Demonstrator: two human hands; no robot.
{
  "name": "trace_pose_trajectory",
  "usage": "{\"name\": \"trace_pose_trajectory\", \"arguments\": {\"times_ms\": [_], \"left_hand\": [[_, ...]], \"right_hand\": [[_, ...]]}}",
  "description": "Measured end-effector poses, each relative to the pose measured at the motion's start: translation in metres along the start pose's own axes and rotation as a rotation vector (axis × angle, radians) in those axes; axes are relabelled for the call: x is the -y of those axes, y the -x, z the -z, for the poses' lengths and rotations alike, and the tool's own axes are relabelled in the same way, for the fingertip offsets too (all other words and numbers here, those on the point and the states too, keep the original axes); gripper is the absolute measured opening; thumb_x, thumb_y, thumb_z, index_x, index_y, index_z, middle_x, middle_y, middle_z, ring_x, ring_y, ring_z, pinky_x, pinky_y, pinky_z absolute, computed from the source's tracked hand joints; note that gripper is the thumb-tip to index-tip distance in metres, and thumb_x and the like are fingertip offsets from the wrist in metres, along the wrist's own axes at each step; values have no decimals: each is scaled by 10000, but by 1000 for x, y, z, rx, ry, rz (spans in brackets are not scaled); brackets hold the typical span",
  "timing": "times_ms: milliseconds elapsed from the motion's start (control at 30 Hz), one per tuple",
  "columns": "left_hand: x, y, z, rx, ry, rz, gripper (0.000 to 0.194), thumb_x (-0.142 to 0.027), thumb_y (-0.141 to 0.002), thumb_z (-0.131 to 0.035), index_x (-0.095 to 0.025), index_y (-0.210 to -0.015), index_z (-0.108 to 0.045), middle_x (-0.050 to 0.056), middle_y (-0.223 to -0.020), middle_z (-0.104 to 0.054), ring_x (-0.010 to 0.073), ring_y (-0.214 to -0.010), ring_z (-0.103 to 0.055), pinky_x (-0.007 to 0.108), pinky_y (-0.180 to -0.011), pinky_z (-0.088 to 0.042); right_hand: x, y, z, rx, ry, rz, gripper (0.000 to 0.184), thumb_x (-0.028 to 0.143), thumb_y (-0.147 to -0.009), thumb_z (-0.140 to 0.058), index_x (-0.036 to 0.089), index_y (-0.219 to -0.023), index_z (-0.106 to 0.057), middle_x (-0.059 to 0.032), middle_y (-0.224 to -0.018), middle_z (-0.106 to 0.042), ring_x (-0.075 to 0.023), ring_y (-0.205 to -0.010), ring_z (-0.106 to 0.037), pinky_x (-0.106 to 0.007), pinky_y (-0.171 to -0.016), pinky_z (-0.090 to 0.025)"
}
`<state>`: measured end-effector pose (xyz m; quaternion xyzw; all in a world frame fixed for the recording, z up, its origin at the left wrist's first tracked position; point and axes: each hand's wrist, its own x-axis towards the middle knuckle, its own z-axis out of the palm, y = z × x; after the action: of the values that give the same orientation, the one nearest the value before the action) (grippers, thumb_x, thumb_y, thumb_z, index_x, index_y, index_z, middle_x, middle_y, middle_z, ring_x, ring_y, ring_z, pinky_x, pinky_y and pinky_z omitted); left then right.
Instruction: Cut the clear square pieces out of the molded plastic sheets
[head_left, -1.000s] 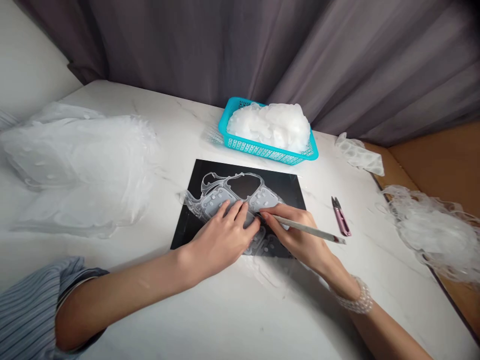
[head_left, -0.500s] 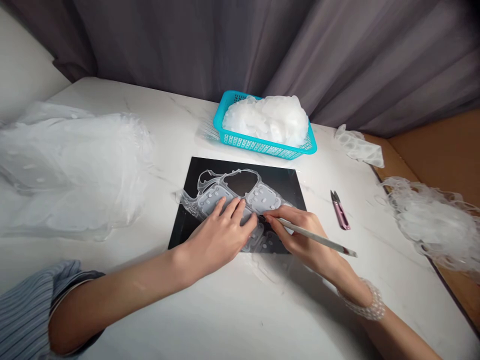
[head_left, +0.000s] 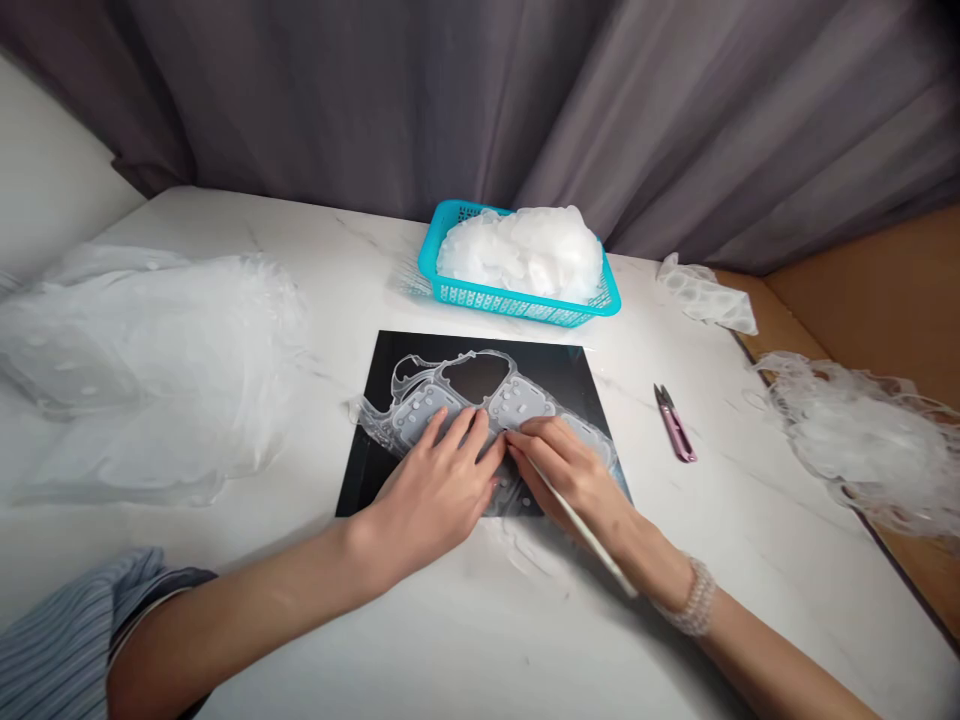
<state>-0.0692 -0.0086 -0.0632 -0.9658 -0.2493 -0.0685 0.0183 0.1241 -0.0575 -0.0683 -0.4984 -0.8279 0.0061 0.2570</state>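
A translucent, rubbery-looking sheet [head_left: 523,398] with rounded panels and small raised bumps lies on a black mat [head_left: 570,365]. Part of it has a large rounded opening, and a thin loose strip curls at its left end. My left hand [head_left: 442,475] rests on the sheet, fingers spread and pressing down. Close beside its thumb, my right hand [head_left: 574,475] pinches a slim pen-like tool [head_left: 581,525] with a pale shaft. The tool's tip is at the sheet between my hands, but my fingers hide what kind it is.
Behind the mat stands a turquoise basket [head_left: 517,300] heaped with translucent pieces [head_left: 525,250]. Pink-handled thread snips [head_left: 675,425] lie to the right. A large stack of translucent sheets [head_left: 150,370] covers the left. Tangled offcuts [head_left: 870,440] and a small bundle [head_left: 709,290] lie at the right edge.
My right hand has shifted left, closer to my left thumb. The tool has swung so its back end points more toward me. The view has tilted slightly upward.
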Motion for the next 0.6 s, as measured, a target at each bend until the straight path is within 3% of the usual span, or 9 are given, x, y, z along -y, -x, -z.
{"name": "trace_pose_trajectory", "arguments": {"times_ms": [133,267,367,467,533,600], "left_hand": [[0,3,-5,-12,-31,6,424,-279,-1018,-339,-95,-1329,-560,241,-1444,-496,346,-1351,-466,517,-1081,-408],[1,5,-12,-22,-47,10,429,-288,-1018,-339,-109,-1329,-572,237,-1462,-481,338,-1364,-456,518,-1087,-406],[1,5,-15,-40,-47,18,449,-295,-1019,-340,-115,-1376,-543,230,-1470,-475,332,-1375,-445,523,-1099,-395],[1,7,-14,-44,-27,22,461,-302,-1021,-347,-163,-1439,-484,211,-1492,-455,323,-1393,-424,538,-1111,-377],[1,8,-14,-37,-19,26,469,-309,-1020,-355,-182,-1460,-458,213,-1500,-442,327,-1397,-417,552,-1110,-373],[0,9,-14,-33,-12,29,478,-315,-1018,-361,-184,-1470,-442,223,-1500,-438,336,-1394,-420,562,-1106,-375]], "right_hand": [[-1,3,-1,95,114,71,295,106,-969,-458,46,-1217,-606,-249,-1260,-642,-327,-1284,-552,-509,-992,-544],[-1,2,-3,188,132,73,352,97,-959,-464,27,-1285,-578,-275,-1282,-623,-332,-1290,-552,-505,-1011,-533],[-2,-4,0,145,-2,18,353,106,-964,-457,63,-1288,-588,-236,-1254,-655,-299,-1232,-603,-467,-996,-549],[-16,-2,17,-39,-271,-278,329,153,-984,-430,162,-1240,-636,-127,-1146,-722,-226,-1035,-704,-397,-900,-600],[-38,9,37,-220,-401,-551,278,235,-979,-476,201,-1167,-678,-89,-1072,-742,-213,-929,-732,-384,-845,-617],[-70,26,59,-401,-485,-742,256,334,-953,-542,223,-1127,-694,-91,-1097,-731,-232,-949,-734,-384,-852,-619]]}}
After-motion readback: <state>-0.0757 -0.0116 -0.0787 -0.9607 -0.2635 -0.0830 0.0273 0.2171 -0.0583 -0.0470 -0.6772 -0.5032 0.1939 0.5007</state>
